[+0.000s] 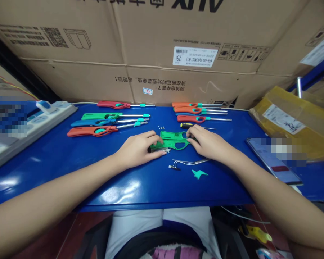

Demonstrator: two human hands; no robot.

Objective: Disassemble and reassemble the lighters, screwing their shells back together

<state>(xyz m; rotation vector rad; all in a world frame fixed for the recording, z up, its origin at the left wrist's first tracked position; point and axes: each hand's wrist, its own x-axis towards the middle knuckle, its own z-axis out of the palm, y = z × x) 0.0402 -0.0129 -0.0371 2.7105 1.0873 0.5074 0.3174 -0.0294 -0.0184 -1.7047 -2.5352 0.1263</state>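
Two halves of a green lighter casing (175,136) lie side by side on the blue table, inner faces up. My left hand (140,149) is closed around their left end, fingers curled over the plastic. Beside its thumb is a small clear and metal part (164,150), partly hidden. At the right end, the fingertips of my right hand (207,144) pinch the casing's edge. Nearer me lie an igniter with white wires (182,163) and a teal trigger (199,174). Behind the casing are a black and yellow screwdriver (187,125) and thin metal bits (161,127), too small to name.
Several long-necked lighters (93,131) lie at the back left, and more orange and red lighters (190,118) at the back right. A power strip (43,117) stands left. A phone (274,162) and yellow-taped package (294,122) are right. A cardboard box (151,79) walls the back.
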